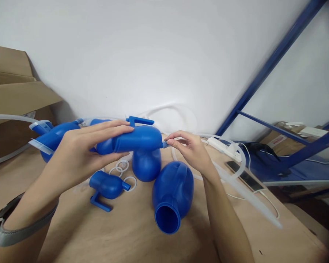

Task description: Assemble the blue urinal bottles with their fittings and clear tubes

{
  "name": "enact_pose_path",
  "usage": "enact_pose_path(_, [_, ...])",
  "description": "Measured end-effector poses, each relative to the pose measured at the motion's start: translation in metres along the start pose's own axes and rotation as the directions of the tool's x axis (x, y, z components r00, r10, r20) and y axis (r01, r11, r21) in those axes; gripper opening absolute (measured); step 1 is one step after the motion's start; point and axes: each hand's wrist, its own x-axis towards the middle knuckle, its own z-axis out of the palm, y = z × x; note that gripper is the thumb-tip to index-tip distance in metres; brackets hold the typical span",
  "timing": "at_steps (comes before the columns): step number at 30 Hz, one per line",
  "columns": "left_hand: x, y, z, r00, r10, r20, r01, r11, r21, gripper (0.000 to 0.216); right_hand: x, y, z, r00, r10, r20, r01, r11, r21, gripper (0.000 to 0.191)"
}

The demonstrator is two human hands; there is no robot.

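Blue rounded plastic spout piece [138, 138] held above the counter [120, 237] between two hands

A white wall [126, 54] rises behind the counter, with a blue metal frame [265, 65] on the right and an open brown cardboard box [13, 96] on the left. A blue plastic bottle [177, 188] lies on the counter, its round mouth facing the viewer; just behind it sits a rounded blue plastic vessel [146, 168], partly hidden by the spout piece. The left hand [90, 140] grasps the spout piece at its wide end, fingers above and thumb below. The right hand [190, 148] pinches at its narrow nozzle [163, 144]; whether anything else is between those fingertips, I cannot tell. Below the left hand, a smaller-looking blue plastic piece with an L-shaped handle [106, 185] lies beside thin white rings [130, 178]. A phone [245, 176] rests near the counter's right edge.
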Motion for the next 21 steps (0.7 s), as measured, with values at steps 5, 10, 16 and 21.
enact_pose_path(5, [-0.001, 0.001, 0.000, 0.998, -0.062, -0.020, 0.062, 0.998, 0.016, 0.040, -0.002, -0.001, 0.005, 0.977, -0.209, -0.046, 0.194, 0.956, -0.218, 0.009])
enact_pose_path(10, [-0.002, -0.004, 0.004, 0.984, -0.179, -0.003, 0.178, 0.981, -0.079, 0.047, -0.004, -0.002, 0.001, 0.875, -0.483, 0.024, 0.435, 0.765, -0.475, 0.013])
enact_pose_path(16, [-0.002, -0.003, 0.007, 0.973, -0.230, -0.022, 0.224, 0.964, -0.143, 0.050, -0.002, 0.002, 0.000, 0.925, -0.367, 0.097, 0.374, 0.836, -0.401, 0.026])
enact_pose_path(21, [-0.002, 0.004, 0.005, 0.969, -0.247, 0.025, 0.247, 0.949, -0.196, 0.057, -0.004, -0.005, 0.009, 0.963, -0.238, 0.131, 0.268, 0.904, -0.333, 0.054])
